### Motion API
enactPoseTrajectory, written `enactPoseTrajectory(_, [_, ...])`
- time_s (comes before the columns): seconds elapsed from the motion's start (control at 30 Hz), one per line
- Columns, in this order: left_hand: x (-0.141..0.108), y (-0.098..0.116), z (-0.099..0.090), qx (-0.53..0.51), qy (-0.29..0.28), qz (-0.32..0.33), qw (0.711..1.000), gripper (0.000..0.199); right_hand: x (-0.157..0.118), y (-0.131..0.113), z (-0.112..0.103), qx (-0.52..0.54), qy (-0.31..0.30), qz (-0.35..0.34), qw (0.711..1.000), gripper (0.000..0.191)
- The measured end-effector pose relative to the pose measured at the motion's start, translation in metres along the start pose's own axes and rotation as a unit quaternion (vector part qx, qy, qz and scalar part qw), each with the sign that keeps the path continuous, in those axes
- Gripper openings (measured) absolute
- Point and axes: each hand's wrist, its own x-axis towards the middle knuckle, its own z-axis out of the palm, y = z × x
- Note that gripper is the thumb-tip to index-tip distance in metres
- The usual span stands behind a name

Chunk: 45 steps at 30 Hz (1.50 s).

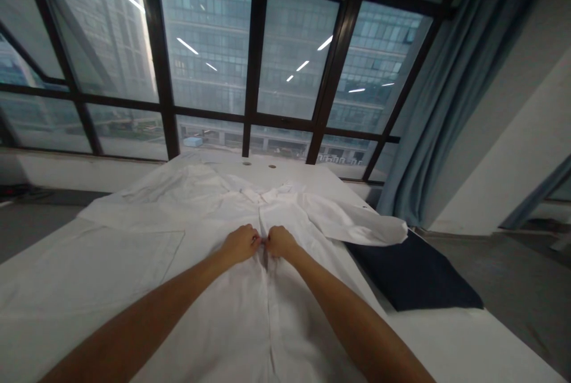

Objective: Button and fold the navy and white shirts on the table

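A long white garment lies front up on a white table, its collar toward the windows and its sleeves spread to both sides. Both hands meet at its front opening, below the collar. My left hand is closed, its fingers pinching the left edge of the opening. Close beside it, my right hand is closed on the right edge. The fingertips almost touch, and any fastener between them is too small to make out. Below the hands the opening runs down toward the near side.
On the right of the white table lies a folded dark navy cloth, partly under the right sleeve. A flat white piece lies at the left. Windows stand behind the table, with a blue-grey curtain at the right.
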Motion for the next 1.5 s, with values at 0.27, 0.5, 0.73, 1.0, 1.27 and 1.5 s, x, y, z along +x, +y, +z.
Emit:
enactPoseTrajectory(0.27, [0.037,0.014,0.001,-0.071,-0.094,-0.174,0.978,0.033,0.020,0.025,0.014,0.395,-0.078,0.062,0.913,0.024])
enactPoseTrajectory(0.5, [0.052,0.012,-0.004,-0.164,-0.177,-0.195,0.951,0.020,0.018,0.027,0.023,0.531,-0.086,0.082,0.839,0.019])
enactPoseTrajectory(0.73, [0.044,0.002,0.004,-0.311,-0.165,-0.197,0.915,0.037,0.014,0.030,0.036,0.570,-0.031,0.054,0.819,0.016])
enactPoseTrajectory(1.0, [0.027,0.008,0.026,-0.424,-0.053,-0.171,0.888,0.040,0.015,0.025,0.046,0.586,0.026,0.012,0.810,0.006])
enactPoseTrajectory(1.27, [0.026,0.008,0.029,-0.443,-0.030,-0.149,0.883,0.038,0.014,0.024,0.041,0.591,-0.018,0.022,0.806,0.022])
enactPoseTrajectory(1.5, [0.025,0.009,0.033,-0.443,-0.020,-0.149,0.884,0.038,0.015,0.024,0.037,0.576,-0.044,0.028,0.816,0.012])
